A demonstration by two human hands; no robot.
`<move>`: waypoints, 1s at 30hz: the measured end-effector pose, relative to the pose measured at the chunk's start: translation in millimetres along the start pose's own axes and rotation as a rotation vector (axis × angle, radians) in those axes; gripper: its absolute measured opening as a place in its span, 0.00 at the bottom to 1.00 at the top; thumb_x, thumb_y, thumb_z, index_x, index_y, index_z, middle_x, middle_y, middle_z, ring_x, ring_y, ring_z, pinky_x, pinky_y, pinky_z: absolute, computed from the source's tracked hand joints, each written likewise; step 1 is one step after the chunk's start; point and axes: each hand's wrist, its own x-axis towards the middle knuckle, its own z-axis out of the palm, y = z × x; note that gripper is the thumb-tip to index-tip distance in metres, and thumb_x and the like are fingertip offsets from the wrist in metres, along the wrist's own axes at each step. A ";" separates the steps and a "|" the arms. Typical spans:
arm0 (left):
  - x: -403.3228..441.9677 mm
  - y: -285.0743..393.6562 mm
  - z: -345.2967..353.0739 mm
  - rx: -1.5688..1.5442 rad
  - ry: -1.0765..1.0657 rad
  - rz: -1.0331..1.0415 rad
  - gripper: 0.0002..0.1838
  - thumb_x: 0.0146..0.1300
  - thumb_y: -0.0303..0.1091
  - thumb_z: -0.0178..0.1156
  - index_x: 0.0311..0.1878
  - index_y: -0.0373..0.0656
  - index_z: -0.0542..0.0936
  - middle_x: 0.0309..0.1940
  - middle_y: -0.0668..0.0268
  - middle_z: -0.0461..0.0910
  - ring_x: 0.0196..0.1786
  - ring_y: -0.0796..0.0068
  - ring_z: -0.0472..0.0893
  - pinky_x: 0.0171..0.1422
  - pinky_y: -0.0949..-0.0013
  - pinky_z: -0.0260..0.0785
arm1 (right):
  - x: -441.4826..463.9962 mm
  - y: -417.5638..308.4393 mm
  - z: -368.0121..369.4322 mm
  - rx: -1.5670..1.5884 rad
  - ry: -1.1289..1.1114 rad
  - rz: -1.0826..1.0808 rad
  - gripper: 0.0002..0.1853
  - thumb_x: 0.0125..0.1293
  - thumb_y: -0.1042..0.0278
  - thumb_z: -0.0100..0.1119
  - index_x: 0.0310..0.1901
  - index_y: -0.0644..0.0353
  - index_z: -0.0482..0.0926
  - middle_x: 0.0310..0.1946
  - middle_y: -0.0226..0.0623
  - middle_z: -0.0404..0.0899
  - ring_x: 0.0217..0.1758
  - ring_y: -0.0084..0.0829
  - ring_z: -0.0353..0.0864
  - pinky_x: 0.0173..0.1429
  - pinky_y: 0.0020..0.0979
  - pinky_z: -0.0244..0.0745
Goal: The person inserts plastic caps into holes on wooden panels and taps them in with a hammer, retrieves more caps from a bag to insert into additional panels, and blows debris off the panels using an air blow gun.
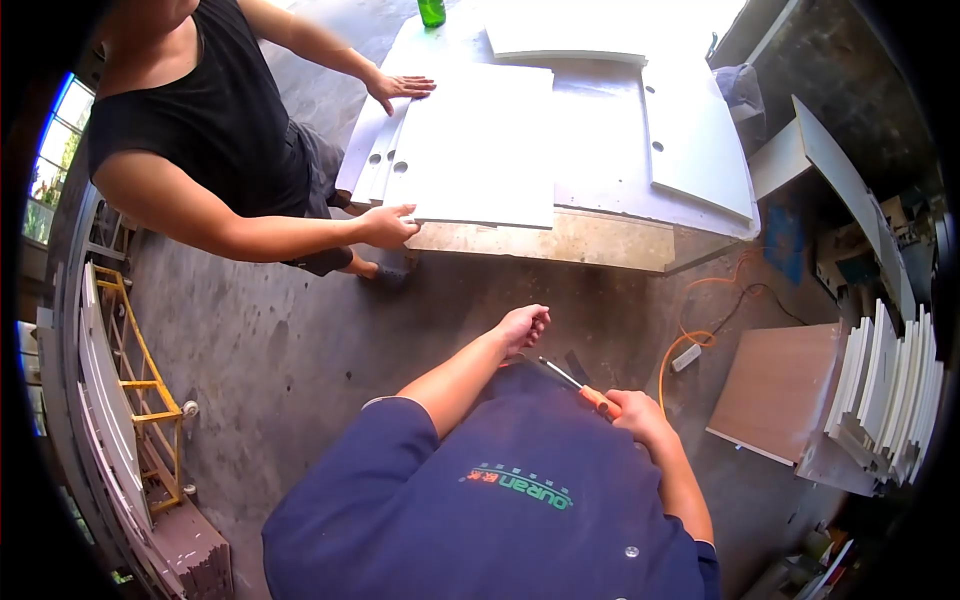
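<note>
My left hand [524,328] is held out in front of my body with its fingers curled closed; whatever it may hold is too small to make out. An orange-handled screwdriver [598,401] lies at my right hand [638,415], whose fingers are closed round the handle end, its metal shaft pointing up and left toward my left hand. Beyond my hands, white panels [478,150] lie stacked on a worktable [600,165]. A co-worker in a black sleeveless top [205,90] has both hands on the panel stack.
Another white panel [692,140] and a green bottle [432,12] are on the table. An orange cable [664,365] and a power strip [687,357] lie on the floor. Upright panels [885,385] stand at right, a yellow metal frame [150,385] at left.
</note>
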 end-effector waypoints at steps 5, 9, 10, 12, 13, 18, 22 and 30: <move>6.1 3.9 -7.5 0.067 -0.005 0.001 0.13 0.70 0.45 0.53 0.32 0.49 0.77 0.21 0.77 0.71 0.21 0.84 0.67 0.24 0.76 0.59 | 9.6 -1.4 2.3 -0.013 0.075 -0.146 0.20 0.57 0.50 0.64 0.45 0.56 0.81 0.40 0.49 0.83 0.48 0.52 0.80 0.50 0.43 0.74; 2.3 17.0 1.5 0.434 0.067 0.130 0.12 0.69 0.44 0.54 0.35 0.47 0.77 0.23 0.74 0.72 0.22 0.82 0.67 0.25 0.75 0.60 | 12.0 -20.2 -7.6 -0.123 -0.031 -0.089 0.18 0.56 0.52 0.64 0.42 0.56 0.81 0.40 0.46 0.83 0.48 0.50 0.81 0.49 0.45 0.75; 4.2 18.8 3.9 0.459 0.071 0.119 0.12 0.68 0.44 0.54 0.35 0.47 0.78 0.23 0.73 0.73 0.22 0.82 0.68 0.25 0.74 0.60 | 14.4 -24.4 -9.6 -0.154 -0.061 -0.082 0.18 0.56 0.52 0.63 0.42 0.55 0.81 0.40 0.46 0.83 0.48 0.50 0.81 0.49 0.45 0.75; 8.4 21.5 8.3 0.553 0.087 0.180 0.11 0.67 0.43 0.57 0.35 0.47 0.78 0.25 0.72 0.75 0.24 0.82 0.70 0.26 0.73 0.63 | 22.0 -18.6 -4.2 -0.191 0.034 -0.190 0.17 0.56 0.53 0.63 0.42 0.53 0.81 0.40 0.46 0.83 0.47 0.51 0.81 0.49 0.45 0.75; 11.0 21.2 10.7 0.538 0.079 0.168 0.10 0.66 0.42 0.57 0.35 0.46 0.78 0.24 0.72 0.74 0.24 0.82 0.71 0.26 0.73 0.64 | 19.4 -22.5 -5.2 -0.190 0.057 -0.147 0.16 0.56 0.54 0.63 0.43 0.53 0.82 0.40 0.46 0.83 0.47 0.51 0.81 0.50 0.45 0.75; 23.1 18.1 11.2 0.755 0.116 0.261 0.12 0.63 0.42 0.58 0.39 0.43 0.80 0.28 0.66 0.80 0.31 0.75 0.79 0.37 0.68 0.72 | 31.6 -25.7 -6.5 -0.243 0.107 0.002 0.15 0.57 0.58 0.61 0.44 0.53 0.82 0.40 0.46 0.84 0.46 0.50 0.82 0.50 0.44 0.76; 3.1 28.8 16.1 1.219 0.239 0.403 0.13 0.61 0.42 0.57 0.42 0.43 0.81 0.36 0.59 0.84 0.44 0.62 0.84 0.47 0.59 0.75 | 22.8 -36.5 -14.7 -0.229 0.086 0.009 0.13 0.57 0.62 0.59 0.44 0.52 0.83 0.38 0.46 0.84 0.45 0.50 0.82 0.49 0.44 0.76; 4.0 28.8 7.3 1.776 0.277 0.718 0.12 0.63 0.42 0.57 0.41 0.44 0.77 0.39 0.58 0.79 0.47 0.56 0.78 0.52 0.55 0.71 | 22.5 -40.5 -18.2 -0.219 0.148 0.156 0.11 0.57 0.66 0.56 0.40 0.52 0.83 0.37 0.45 0.85 0.44 0.48 0.84 0.49 0.44 0.77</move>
